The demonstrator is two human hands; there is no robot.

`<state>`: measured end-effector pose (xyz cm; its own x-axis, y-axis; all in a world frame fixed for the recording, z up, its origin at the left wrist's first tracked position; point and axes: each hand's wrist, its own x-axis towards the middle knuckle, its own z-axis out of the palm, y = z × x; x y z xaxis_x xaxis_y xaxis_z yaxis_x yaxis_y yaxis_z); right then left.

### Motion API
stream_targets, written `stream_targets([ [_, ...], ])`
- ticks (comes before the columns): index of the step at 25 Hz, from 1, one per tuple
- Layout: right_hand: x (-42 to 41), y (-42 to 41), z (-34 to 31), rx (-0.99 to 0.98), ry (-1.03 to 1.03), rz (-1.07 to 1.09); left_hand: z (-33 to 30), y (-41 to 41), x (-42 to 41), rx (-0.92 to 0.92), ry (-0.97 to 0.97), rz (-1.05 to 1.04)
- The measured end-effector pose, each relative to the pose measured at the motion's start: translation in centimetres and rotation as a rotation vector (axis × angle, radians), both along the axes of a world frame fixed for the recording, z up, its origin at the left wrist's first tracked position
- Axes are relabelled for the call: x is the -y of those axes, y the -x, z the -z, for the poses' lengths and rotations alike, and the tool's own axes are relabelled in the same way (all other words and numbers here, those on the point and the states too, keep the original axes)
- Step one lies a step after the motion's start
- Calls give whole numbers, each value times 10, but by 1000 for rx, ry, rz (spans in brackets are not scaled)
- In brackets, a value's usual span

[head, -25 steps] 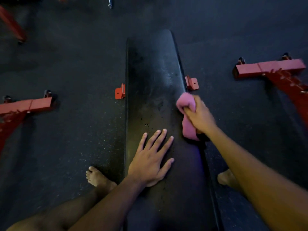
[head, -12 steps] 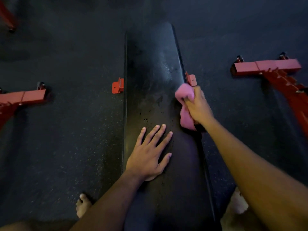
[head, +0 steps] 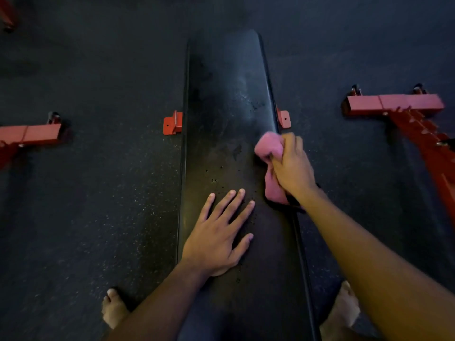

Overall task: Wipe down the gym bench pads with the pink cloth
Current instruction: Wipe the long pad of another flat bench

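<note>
A long black bench pad (head: pixel 221 99) runs away from me down the middle of the view, with small dark specks and damp streaks on it. My right hand (head: pixel 291 166) grips a bunched pink cloth (head: pixel 268 146) against the pad's right edge; part of the cloth hangs below the hand. My left hand (head: pixel 219 237) lies flat on the near part of the pad, fingers spread and straight.
Red bench feet brackets (head: pixel 173 123) (head: pixel 284 118) stick out on both sides of the pad. Red rack bases lie on the dark rubber floor at left (head: pixel 32 134) and right (head: pixel 394 104). My bare feet (head: pixel 113 311) (head: pixel 343 308) stand either side of the bench.
My right hand and the cloth have stayed on the pad's right edge, shifting slightly along it. The view shifted; my left hand stays flat in place.
</note>
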<state>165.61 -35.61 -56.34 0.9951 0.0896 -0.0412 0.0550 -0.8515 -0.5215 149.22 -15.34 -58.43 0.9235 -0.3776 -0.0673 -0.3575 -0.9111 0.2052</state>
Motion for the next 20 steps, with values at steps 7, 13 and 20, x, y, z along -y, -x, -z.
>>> stream_targets([
  [7, 51, 84, -34, 22, 103, -279, -11, 9, 2, -67, -24, -16],
  [13, -7, 15, -32, 151, 139, -315, 1, 45, 5, -29, 3, -283],
  [20, -69, -40, -11, 203, 366, -252, -1, 40, 4, -36, 73, -289],
])
